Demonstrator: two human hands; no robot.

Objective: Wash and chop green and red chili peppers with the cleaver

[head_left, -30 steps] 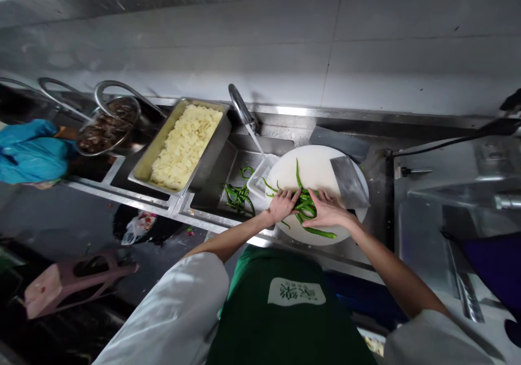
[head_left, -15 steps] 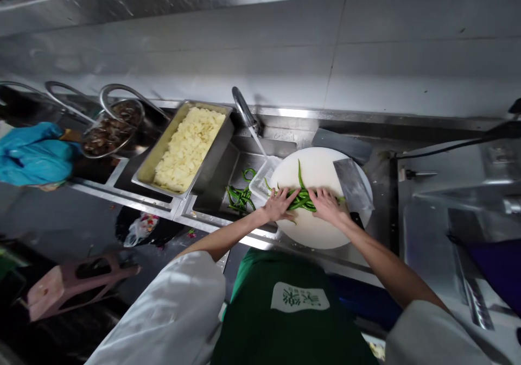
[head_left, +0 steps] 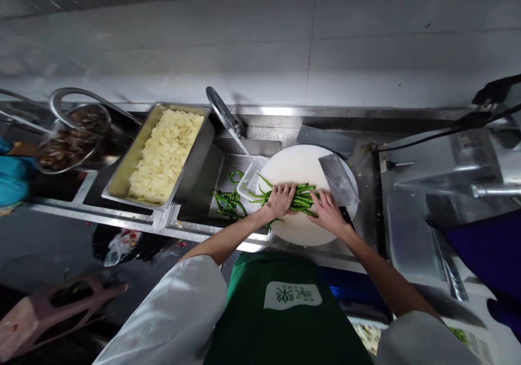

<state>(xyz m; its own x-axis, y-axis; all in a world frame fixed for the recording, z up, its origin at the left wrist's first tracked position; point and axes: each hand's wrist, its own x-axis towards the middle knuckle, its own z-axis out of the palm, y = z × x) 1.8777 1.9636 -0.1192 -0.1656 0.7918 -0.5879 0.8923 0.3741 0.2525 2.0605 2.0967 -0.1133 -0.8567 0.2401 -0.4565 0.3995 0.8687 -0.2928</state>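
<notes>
Board (head_left: 295, 164), wht, w/ grn peppers (head_left: 303, 199), nr sink (head_left: 264, 147); wall (head_left: 252, 66) behind.

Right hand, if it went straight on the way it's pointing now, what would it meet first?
Most likely the green peppers on the white cutting board, right by the right hand, though depth is unclear.

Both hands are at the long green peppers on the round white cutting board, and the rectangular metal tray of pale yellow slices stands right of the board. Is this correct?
Not quite: the head view shows the rectangular metal tray of pale yellow slices to the left of the round white cutting board. The left hand and right hand are at the long green peppers.
</notes>
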